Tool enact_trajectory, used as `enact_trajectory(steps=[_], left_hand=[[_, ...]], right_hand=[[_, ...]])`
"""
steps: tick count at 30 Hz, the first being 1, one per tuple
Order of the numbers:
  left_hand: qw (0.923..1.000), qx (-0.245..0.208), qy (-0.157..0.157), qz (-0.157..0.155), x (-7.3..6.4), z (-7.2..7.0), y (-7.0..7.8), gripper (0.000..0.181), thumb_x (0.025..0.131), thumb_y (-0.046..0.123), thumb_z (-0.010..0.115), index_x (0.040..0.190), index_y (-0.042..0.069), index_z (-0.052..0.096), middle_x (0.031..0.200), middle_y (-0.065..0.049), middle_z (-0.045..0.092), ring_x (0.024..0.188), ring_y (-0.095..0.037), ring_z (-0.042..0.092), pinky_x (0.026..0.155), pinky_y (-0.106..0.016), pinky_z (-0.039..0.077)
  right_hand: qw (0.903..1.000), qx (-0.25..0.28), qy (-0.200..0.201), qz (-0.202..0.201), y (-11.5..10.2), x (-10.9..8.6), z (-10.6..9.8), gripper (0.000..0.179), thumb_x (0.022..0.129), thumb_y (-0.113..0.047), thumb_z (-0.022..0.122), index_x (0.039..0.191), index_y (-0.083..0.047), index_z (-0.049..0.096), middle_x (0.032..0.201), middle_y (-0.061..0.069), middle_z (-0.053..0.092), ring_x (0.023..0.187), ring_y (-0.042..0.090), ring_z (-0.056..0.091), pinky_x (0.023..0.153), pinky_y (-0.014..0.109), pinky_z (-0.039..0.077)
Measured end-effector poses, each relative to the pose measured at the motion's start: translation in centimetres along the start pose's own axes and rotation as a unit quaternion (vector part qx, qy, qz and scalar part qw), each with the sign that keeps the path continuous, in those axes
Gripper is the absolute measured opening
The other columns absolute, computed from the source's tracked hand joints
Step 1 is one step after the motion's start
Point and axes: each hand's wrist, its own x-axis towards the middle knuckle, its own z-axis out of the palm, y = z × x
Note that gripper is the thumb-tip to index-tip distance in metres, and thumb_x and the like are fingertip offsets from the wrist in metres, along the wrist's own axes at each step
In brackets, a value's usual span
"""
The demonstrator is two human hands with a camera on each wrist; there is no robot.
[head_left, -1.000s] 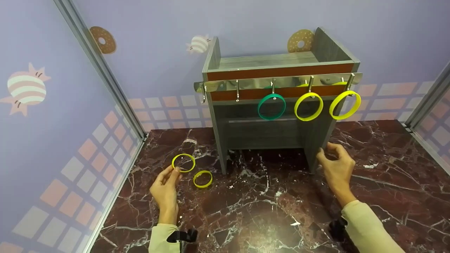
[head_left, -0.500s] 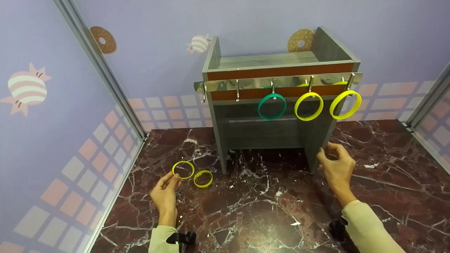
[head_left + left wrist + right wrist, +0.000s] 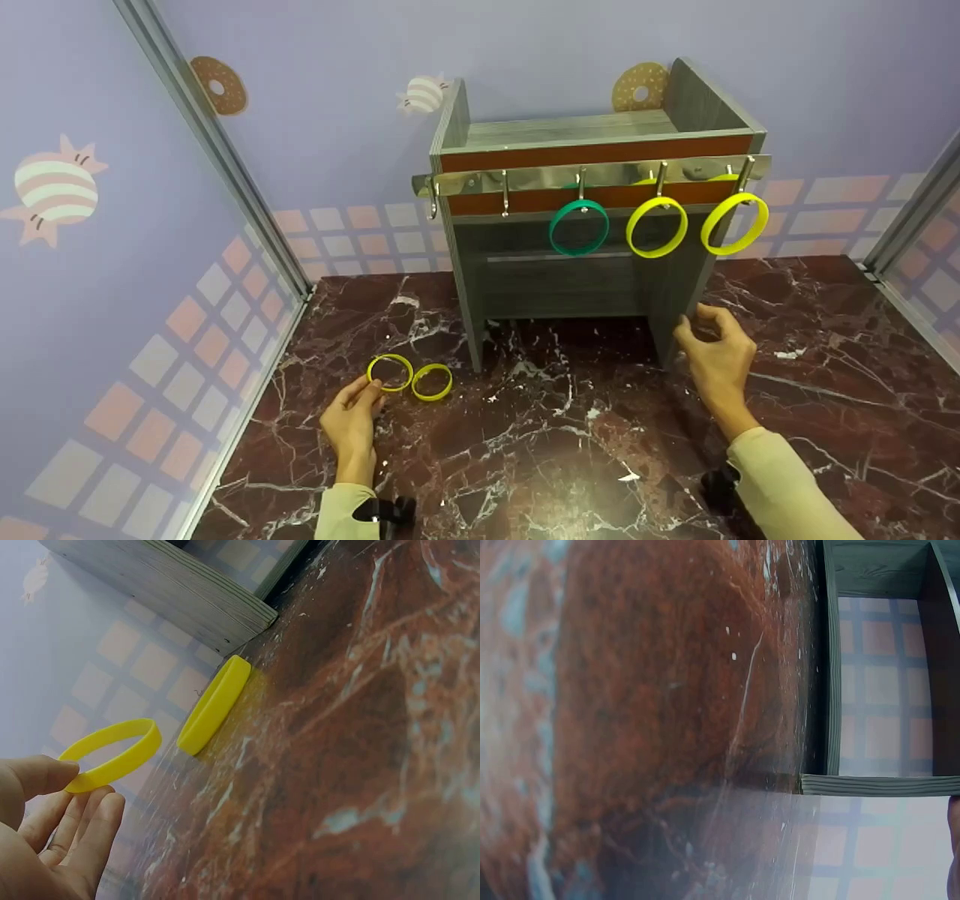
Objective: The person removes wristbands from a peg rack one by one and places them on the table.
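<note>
My left hand (image 3: 351,427) pinches a yellow silicone wristband (image 3: 154,742) between thumb and fingers, low over the table. Just to its right, a second yellow wristband (image 3: 433,398) rests on the table, a small gap apart in the left wrist view. At the lower right of a grey wooden shelf (image 3: 478,300), my right hand (image 3: 720,360) holds the front edge of the side panel, thumb at the edge and fingers curled. Only a sliver of a finger (image 3: 955,840) shows in the right wrist view. Its exact contact is partly hidden.
A metal hook rail (image 3: 487,182) crosses the shelf's front. From its hooks hang a green wristband (image 3: 553,238) and two yellow wristbands, at the middle and right. The two left hooks (image 3: 505,199) are bare. Patterned walls (image 3: 330,112) bound the marble table (image 3: 540,465).
My left hand's wristband has come down toward the table, nearer the yellow one lying there. The right hand stays at the shelf's side panel.
</note>
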Motion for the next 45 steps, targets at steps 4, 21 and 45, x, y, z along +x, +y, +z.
enact_trajectory(steps=[4, 21, 45], left_hand=[[1.0, 0.01, 0.001, 0.0, 0.1, -0.1, -0.2, 0.037, 0.095, -0.004, 0.075, 0.127, -0.019, 0.064, 0.091, -0.01, 0.076, 0.075, -0.012, 0.074, 0.075, -0.025, 0.063], [0.9943, 0.105, 0.0, 0.019, 0.2, -0.7, -0.6, 0.032, 0.095, -0.002, 0.075, 0.123, -0.016, 0.069, 0.103, -0.024, 0.076, 0.074, -0.012, 0.074, 0.069, -0.023, 0.062], [0.935, 0.306, 0.01, 0.179, -0.5, 1.5, 0.6, 0.029, 0.091, 0.007, 0.083, 0.118, -0.002, 0.078, 0.109, -0.022, 0.077, 0.098, -0.037, 0.075, 0.086, -0.047, 0.058]], right_hand=[[1.0, 0.002, -0.001, 0.0, 0.1, 0.0, 0.0, 0.018, 0.084, 0.016, 0.073, 0.102, 0.018, 0.071, 0.093, 0.029, 0.074, 0.077, -0.008, 0.065, 0.072, 0.011, 0.054], [0.9999, -0.005, 0.009, -0.008, 0.4, 0.1, 0.1, 0.018, 0.083, 0.015, 0.072, 0.101, 0.017, 0.071, 0.092, 0.03, 0.074, 0.078, -0.009, 0.064, 0.072, 0.01, 0.052], [0.9999, 0.009, 0.007, -0.005, 0.9, 0.0, 0.2, 0.017, 0.083, 0.016, 0.073, 0.1, 0.018, 0.071, 0.092, 0.031, 0.073, 0.077, -0.006, 0.065, 0.072, 0.007, 0.052]])
